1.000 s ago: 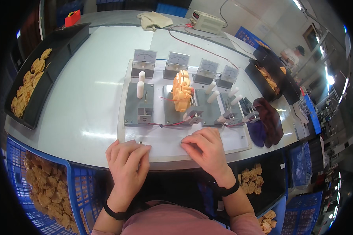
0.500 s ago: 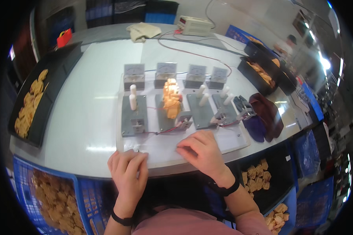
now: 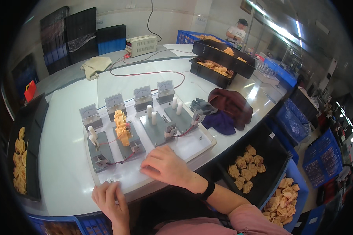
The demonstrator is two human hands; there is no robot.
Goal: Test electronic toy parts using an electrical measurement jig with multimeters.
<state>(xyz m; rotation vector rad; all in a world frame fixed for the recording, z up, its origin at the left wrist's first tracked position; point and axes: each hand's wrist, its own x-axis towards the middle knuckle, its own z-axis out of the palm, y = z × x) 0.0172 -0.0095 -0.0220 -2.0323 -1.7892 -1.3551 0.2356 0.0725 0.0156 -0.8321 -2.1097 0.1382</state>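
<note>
My left hand [image 3: 110, 199] rests at the near left corner of a white board [image 3: 194, 150], its fingers loosely bent beside a small metal screw [image 3: 111, 181]. My right hand [image 3: 166, 166] lies over the board's front edge, fingers curled, with nothing visible in them. Ahead stand grey fixture plates [image 3: 153, 131] with white pegs [image 3: 154, 118] and small grey clamp blocks [image 3: 171, 131]. A tan plastic part [image 3: 122, 129] with a thin red wire sits upright on the second fixture from the left. Several analog panel meters [image 3: 115, 102] line the back of the board.
Black trays of tan parts stand at the left [image 3: 33, 149], back right [image 3: 213, 74] and near right [image 3: 219, 168]. A blue bin [image 3: 298, 188] is beside the latter. Dark cloths [image 3: 231, 107] lie right of the board. A power supply [image 3: 141, 45] stands behind; another person [image 3: 236, 33] is farther off.
My view has swung to the right, so the board and fixtures appear farther left and tilted. Both hands stay by the board's front edge, and the tan part stays on its fixture.
</note>
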